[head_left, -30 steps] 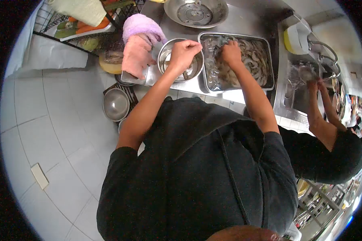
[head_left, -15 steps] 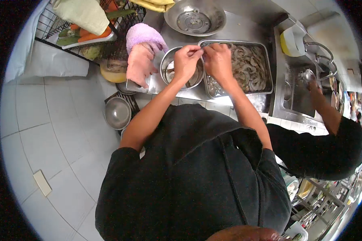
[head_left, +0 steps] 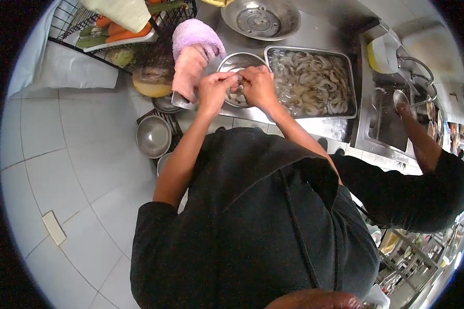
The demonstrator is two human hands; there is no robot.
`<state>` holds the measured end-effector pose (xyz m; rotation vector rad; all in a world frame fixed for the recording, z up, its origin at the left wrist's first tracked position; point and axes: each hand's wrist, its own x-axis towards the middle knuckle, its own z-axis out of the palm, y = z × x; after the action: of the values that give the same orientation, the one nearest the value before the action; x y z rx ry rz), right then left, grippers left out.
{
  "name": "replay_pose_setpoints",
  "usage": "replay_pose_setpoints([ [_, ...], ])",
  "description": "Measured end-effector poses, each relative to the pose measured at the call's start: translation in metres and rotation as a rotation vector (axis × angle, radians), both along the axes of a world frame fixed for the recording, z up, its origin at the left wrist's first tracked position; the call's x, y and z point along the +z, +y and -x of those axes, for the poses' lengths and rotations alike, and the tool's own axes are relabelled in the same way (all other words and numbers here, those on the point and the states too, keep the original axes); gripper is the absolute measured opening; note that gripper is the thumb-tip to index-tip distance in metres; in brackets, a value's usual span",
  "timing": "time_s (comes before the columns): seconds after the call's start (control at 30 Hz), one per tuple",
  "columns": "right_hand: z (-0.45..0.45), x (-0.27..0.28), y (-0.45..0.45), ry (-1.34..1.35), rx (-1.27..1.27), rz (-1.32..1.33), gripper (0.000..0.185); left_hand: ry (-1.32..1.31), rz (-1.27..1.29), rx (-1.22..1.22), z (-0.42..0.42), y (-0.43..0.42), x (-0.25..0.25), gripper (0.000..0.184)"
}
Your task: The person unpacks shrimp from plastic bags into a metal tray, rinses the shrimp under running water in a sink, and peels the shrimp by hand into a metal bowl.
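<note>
My left hand (head_left: 215,91) and my right hand (head_left: 259,87) meet above a small steel bowl (head_left: 235,57), fingertips pinched close together. Something small and greyish, perhaps a shrimp, is between them, but it is too small to make out. A few pale pieces lie in the bowl beneath. Right of the bowl, a rectangular metal tray (head_left: 353,98) holds many grey shrimp (head_left: 314,85) in water. Behind, a large steel colander (head_left: 283,33) has a few pale pieces at its bottom.
Purple and pink towels (head_left: 193,38) lie left of the bowl. A wire rack (head_left: 62,38) with vegetables stands at the upper left. Steel bowls (head_left: 153,137) sit low at the left. At the right, another person's hand (head_left: 403,109) holds a round metal item in a sink (head_left: 381,147).
My right hand has left the shrimp tray and come left to meet my left hand over the bowl. The co-worker now shows one hand at the sink.
</note>
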<state>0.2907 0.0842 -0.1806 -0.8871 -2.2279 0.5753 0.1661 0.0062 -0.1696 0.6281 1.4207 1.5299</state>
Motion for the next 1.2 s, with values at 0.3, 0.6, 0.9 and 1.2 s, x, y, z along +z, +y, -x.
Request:
replay_pose_setpoints([
  [0.3, -0.006, 0.001, 0.026, -0.055, -0.041, 0.034, 0.018, -0.251, 0.19, -0.153, 0.012, -0.015, -0.004, 0.027],
  [0.6, -0.01, 0.005, 0.015, 0.225, 0.121, 0.976, 0.031, -0.277, 0.008, 0.075, 0.004, 0.001, -0.011, 0.03],
  [0.9, -0.004, 0.009, -0.006, 0.198, -0.129, 0.332, 0.017, -0.229, 0.096, 0.089, -0.025, 0.018, -0.008, 0.023],
  [1.2, 0.007, 0.0, -0.006, -0.019, -0.053, -0.088, 0.009, -0.315, 0.002, 0.343, -0.047, 0.026, -0.006, 0.026],
])
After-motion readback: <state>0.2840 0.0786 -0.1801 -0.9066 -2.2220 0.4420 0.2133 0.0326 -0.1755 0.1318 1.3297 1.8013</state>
